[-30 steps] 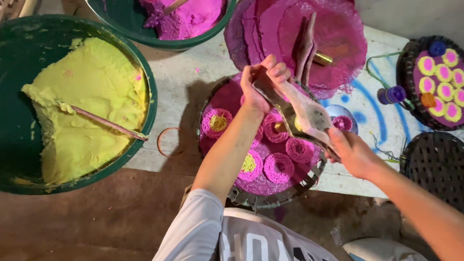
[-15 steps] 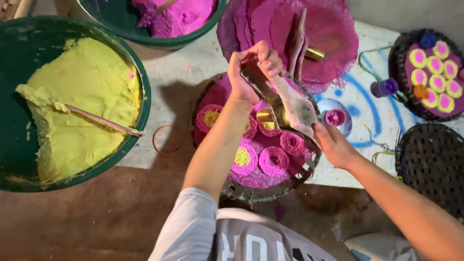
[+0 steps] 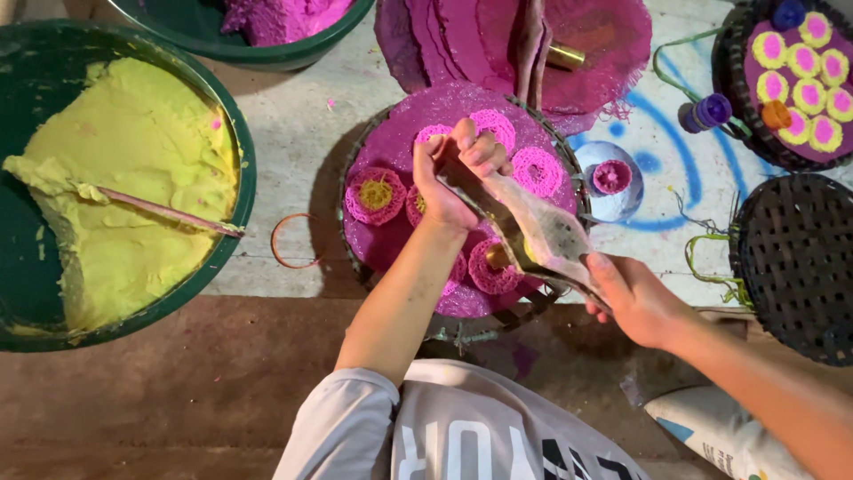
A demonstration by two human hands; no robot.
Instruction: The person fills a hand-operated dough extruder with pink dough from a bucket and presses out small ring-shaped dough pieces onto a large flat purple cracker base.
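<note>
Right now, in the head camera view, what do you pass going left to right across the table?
Green bowl of yellow dough → rubber band → left hand → small bowl → empty black woven tray.

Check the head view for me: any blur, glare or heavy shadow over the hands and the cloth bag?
Head view: left hand, right hand and cloth bag sharp, evenly lit; left forearm shadows the woven tray; slight glare on the small glass bowl.

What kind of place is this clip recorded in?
Probably a small handmade food or craft workshop: a green basin of yellow paste, a woven tray of pink lacy discs, and both hands working a cloth piping bag.
</note>
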